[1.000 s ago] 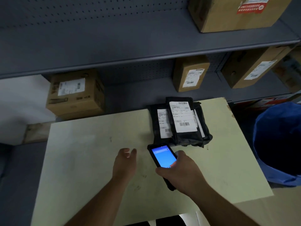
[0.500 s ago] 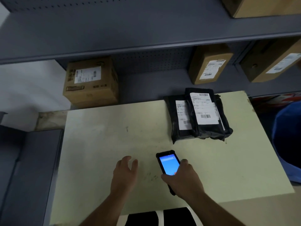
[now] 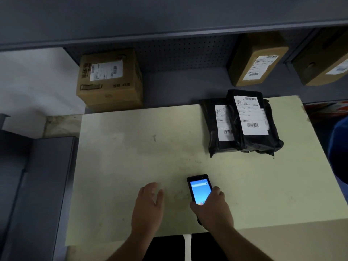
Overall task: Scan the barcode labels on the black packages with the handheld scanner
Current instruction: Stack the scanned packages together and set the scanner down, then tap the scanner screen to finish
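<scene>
Two black packages lie stacked at the far right of the pale table [image 3: 131, 166]. The upper package [image 3: 263, 142] overlaps the lower package [image 3: 211, 125], and each shows a white barcode label facing up. My right hand [image 3: 212, 210] grips the handheld scanner [image 3: 199, 189], a black device with a lit blue screen, near the table's front edge, well short of the packages. My left hand [image 3: 148, 206] hovers just left of the scanner, fingers loosely apart, holding nothing.
A grey shelf behind the table holds a cardboard box [image 3: 109, 80] at the left and two more cardboard boxes [image 3: 258, 59] at the right. A blue bin [image 3: 339, 151] stands at the right edge. A grey surface [image 3: 37, 185] lies left of the table.
My right hand has drawn the scanner back from the packages toward the table's front edge. The view has shifted left and down. My left hand stays beside the scanner.
</scene>
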### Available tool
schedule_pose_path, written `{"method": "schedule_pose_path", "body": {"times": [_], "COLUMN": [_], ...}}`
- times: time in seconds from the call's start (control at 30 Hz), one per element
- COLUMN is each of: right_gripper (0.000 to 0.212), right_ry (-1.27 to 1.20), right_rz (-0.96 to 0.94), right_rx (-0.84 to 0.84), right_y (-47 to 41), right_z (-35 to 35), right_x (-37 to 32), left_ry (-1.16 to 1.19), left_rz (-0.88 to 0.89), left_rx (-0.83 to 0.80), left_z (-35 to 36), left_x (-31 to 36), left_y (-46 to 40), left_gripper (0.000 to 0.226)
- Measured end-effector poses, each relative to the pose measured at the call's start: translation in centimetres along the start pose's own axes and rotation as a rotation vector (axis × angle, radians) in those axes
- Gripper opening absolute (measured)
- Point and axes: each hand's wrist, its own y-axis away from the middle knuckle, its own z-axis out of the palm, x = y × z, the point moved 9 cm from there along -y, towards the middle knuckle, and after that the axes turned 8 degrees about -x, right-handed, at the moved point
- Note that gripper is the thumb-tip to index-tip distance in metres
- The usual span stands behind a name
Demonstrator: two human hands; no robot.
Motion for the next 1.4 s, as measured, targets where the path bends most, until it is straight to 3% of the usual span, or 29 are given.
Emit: {"method": "schedule_pose_path", "body": {"times": [0.13,0.27,1.03,1.4], "right_gripper": [0.064,0.07,0.09,0.08], "right_ry": [0.03,0.211,0.237,0.29], "right_rz": [0.006,0.033,0.064,-0.052], "right_rx": [0.008,0.065,0.077,0.074], "right_y": [-0.2,-0.2,-0.7,0.8], "right_z": [1.2,1.6,2.9,0.1], "right_x": [0.1,-0.2,-0.6,-3.1], "left_ry": [0.006,0.006,0.0,0.003], "left_rz": [-0.018,-0.032,-0.063,-0.023], "left_rx": [-0.015,-0.051,-0.077,-0.092], "left_z": [0.1,0.0,0.2,-0.7], "left_x": [-1.1,-1.9,-4.3,-1.4], "left_y": [0.1,0.3,1.2,1.2], "left_gripper": [0.03,0.032,0.033,0.036]}}
